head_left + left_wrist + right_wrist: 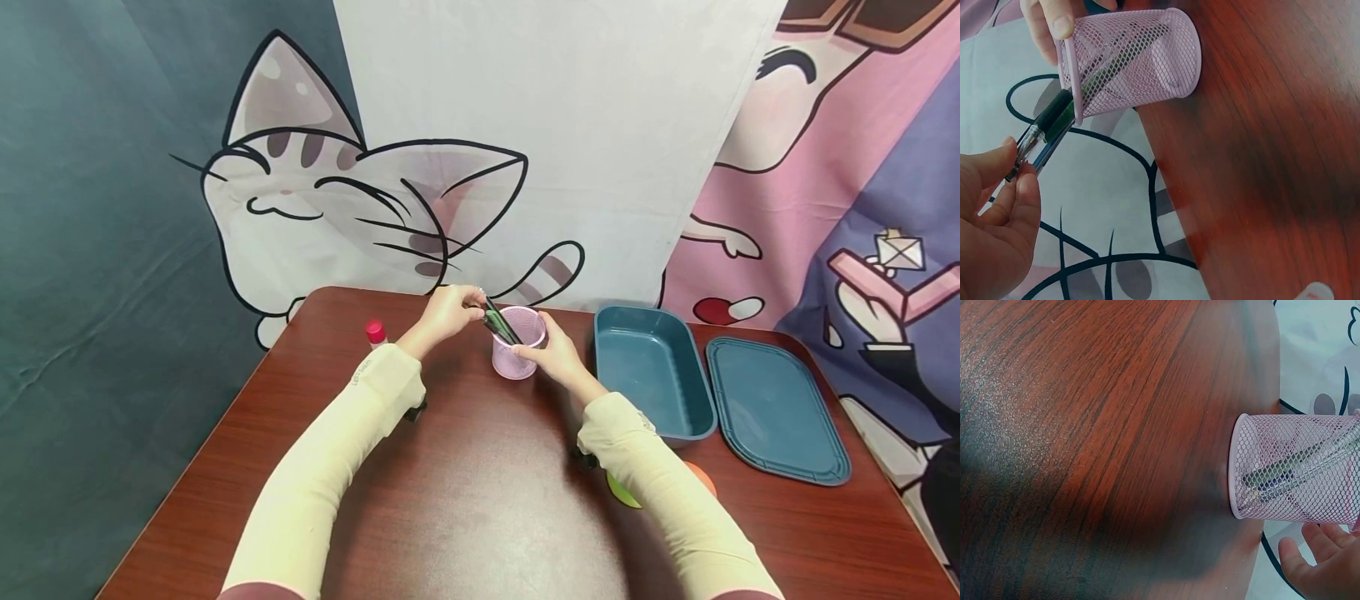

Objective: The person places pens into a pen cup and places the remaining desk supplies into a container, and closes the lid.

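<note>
A pink mesh pen cup stands near the table's back edge, with several pens leaning out of its left side. My left hand pinches the upper ends of the pens between thumb and fingers; the left wrist view shows a dark-capped pen beside a green one. Their lower ends show through the mesh in the right wrist view, inside the cup. On the cup's right side, my right hand grips the rim with the thumb at the front.
Right of the cup sits a blue-green plastic bin, its matching lid lying beside it. A red-capped bottle is partly hidden behind my left forearm. Green and orange things peek out from under my right sleeve.
</note>
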Tool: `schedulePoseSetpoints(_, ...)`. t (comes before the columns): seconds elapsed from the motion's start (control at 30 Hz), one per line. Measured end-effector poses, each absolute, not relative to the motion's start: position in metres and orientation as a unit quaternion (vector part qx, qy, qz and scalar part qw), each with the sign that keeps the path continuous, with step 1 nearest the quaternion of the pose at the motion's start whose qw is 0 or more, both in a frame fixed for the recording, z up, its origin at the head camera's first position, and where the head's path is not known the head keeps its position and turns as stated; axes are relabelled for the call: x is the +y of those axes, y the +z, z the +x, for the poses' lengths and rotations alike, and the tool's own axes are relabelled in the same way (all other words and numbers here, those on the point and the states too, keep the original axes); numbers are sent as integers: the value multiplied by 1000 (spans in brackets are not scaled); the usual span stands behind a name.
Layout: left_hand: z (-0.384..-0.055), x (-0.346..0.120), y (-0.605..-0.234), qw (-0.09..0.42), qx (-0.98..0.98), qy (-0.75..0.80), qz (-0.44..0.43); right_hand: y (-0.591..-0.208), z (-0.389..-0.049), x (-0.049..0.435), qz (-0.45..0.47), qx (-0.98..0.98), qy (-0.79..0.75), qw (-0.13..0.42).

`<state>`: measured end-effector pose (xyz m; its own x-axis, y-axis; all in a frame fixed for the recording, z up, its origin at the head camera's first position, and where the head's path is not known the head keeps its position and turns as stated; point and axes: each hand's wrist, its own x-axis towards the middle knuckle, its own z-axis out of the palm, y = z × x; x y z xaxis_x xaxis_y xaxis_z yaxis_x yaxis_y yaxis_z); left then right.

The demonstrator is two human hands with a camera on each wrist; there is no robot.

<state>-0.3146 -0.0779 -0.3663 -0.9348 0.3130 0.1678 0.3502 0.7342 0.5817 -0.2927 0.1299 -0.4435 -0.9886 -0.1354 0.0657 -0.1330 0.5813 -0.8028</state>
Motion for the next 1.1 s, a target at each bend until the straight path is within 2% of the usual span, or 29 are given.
schedulePoseSetpoints(0.4, -317, -71, -375, 40, -914, -383, -126, -443, -292, 129, -80, 886, -458, -1)
schedulePoseSetpoints(1.1, -311, -76, -391, 44, -910, -392, -124, -444, -293, 130, -69, 888, -454, 5)
